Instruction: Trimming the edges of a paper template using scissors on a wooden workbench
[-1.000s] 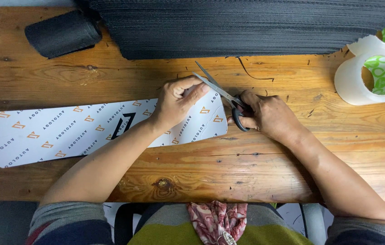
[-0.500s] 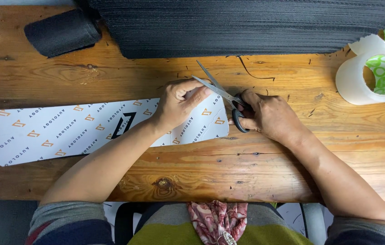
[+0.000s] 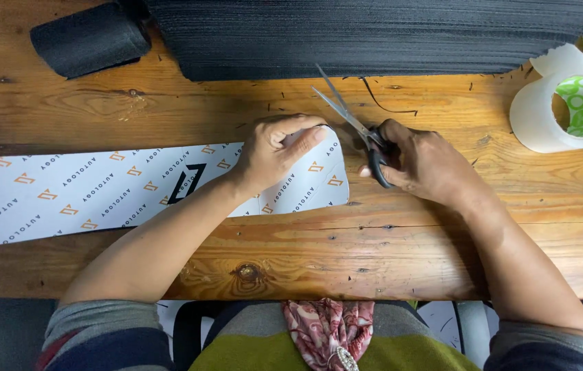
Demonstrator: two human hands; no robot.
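Right grip [image 3: 419,161] holding scissors [image 3: 346,113], beside card [image 3: 133,189]
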